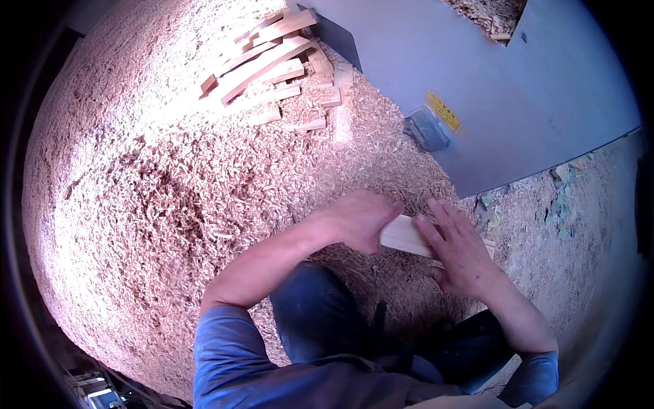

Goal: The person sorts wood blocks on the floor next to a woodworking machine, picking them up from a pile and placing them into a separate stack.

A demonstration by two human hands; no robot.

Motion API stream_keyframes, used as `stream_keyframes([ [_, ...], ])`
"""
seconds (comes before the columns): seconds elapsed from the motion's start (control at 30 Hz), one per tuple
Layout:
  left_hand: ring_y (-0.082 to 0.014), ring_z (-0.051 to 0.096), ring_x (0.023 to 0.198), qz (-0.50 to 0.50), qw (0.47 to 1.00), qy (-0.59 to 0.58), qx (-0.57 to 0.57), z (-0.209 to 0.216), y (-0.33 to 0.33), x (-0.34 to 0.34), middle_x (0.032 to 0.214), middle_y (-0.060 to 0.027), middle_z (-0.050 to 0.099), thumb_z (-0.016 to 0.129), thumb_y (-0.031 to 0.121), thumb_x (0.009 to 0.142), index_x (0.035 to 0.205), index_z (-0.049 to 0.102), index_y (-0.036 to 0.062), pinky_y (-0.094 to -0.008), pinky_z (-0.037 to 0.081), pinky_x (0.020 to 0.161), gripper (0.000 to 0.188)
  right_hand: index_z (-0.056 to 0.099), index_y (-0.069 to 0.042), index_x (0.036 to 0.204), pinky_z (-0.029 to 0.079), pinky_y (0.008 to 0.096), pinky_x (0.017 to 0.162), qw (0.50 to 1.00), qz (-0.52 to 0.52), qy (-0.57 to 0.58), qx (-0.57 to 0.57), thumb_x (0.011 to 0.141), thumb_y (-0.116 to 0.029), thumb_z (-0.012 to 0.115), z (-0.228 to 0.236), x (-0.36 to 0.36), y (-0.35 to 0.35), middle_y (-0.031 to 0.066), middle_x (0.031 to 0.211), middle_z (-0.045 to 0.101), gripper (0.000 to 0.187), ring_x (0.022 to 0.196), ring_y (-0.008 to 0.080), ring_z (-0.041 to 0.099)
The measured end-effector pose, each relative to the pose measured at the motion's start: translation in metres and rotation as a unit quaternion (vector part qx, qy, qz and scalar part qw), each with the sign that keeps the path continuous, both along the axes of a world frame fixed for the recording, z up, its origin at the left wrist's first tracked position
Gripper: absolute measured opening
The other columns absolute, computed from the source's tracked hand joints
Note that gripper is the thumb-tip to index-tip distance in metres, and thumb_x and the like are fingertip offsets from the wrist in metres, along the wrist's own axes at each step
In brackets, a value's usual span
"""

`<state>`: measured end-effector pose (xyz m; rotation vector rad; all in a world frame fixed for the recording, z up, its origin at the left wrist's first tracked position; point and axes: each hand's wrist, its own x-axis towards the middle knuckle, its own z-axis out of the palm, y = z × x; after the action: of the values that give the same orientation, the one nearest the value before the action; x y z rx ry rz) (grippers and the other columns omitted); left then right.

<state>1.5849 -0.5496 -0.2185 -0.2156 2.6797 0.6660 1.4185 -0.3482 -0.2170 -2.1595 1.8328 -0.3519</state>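
Both hands gripping a short pale wood block over a floor deep in shavings.

Wood shavings (170,191) are covering the floor almost everywhere; a grey sheet-metal panel (490,88) is slanting across the upper right, with a heap of cut wood strips (272,58) lying beside its left corner. The wood block (407,236) is sitting between the hands, above the person's knees, well apart from the heap. The left hand (357,219) is closing over its near end, fingers curled tight; the right hand (460,253) is lying flatter along the far end, fingers spread on top. Judgement: keeping both grips firm and the block level should be steadying it best.
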Motion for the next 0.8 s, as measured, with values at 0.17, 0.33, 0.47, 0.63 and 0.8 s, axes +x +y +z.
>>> stream_keyframes([
  [0.17,-0.0383,0.065,0.11,-0.053,0.991,0.031,0.121,-0.026,0.029,-0.03,0.111,-0.0172,0.068,0.084,0.029,0.074,0.12,0.061,0.0057,-0.0479,0.052,0.095,0.056,0.03,-0.011,0.158,0.05,0.0488,0.098,0.977,-0.061,-0.023,0.202,0.066,-0.005,0.079,-0.022,-0.028,0.037,0.0212,0.117,0.056,0.104,0.113,0.0415,0.058],
  [0.33,-0.0337,0.034,0.148,0.051,0.996,0.067,0.0,-0.069,-0.042,-0.015,0.157,-0.0187,0.04,0.079,0.033,0.087,0.152,0.042,0.0071,-0.0443,0.031,0.123,0.079,0.036,-0.012,0.156,0.054,0.048,0.095,0.928,-0.191,-0.017,0.321,0.062,0.002,0.071,-0.029,-0.122,0.125,0.0262,0.112,0.063,0.102,0.106,0.0451,0.064],
  [0.47,-0.0395,0.023,0.153,0.304,0.923,-0.001,-0.235,-0.074,-0.174,0.047,0.165,-0.0236,0.022,0.083,0.034,0.082,0.16,0.028,0.0101,-0.0453,0.022,0.127,0.098,0.027,-0.019,0.163,0.047,0.0452,0.11,0.892,-0.432,-0.106,0.079,0.072,0.01,0.062,-0.033,-0.254,0.167,0.0248,0.144,0.054,0.101,0.133,0.036,0.053],
  [0.63,-0.0356,0.019,0.155,0.424,0.843,-0.028,-0.331,-0.076,-0.269,0.09,0.166,-0.0194,0.024,0.086,0.026,0.076,0.16,0.025,0.0161,-0.0506,0.017,0.127,0.104,0.029,-0.017,0.162,0.039,0.05,0.116,0.801,-0.474,0.18,-0.319,0.098,-0.011,0.064,0.044,-0.331,0.133,0.0215,0.16,0.036,0.073,0.147,0.0352,0.039],
  [0.8,-0.036,0.036,0.147,0.384,0.83,-0.114,-0.388,-0.067,-0.295,0.103,0.156,-0.0175,0.042,0.09,0.034,0.069,0.156,0.035,0.0158,-0.0451,0.03,0.122,0.105,0.026,-0.001,0.159,0.026,0.0491,0.122,0.853,-0.286,0.195,-0.389,0.098,-0.02,0.067,0.064,-0.153,0.023,0.0218,0.163,0.03,0.076,0.151,0.0354,0.03],
])
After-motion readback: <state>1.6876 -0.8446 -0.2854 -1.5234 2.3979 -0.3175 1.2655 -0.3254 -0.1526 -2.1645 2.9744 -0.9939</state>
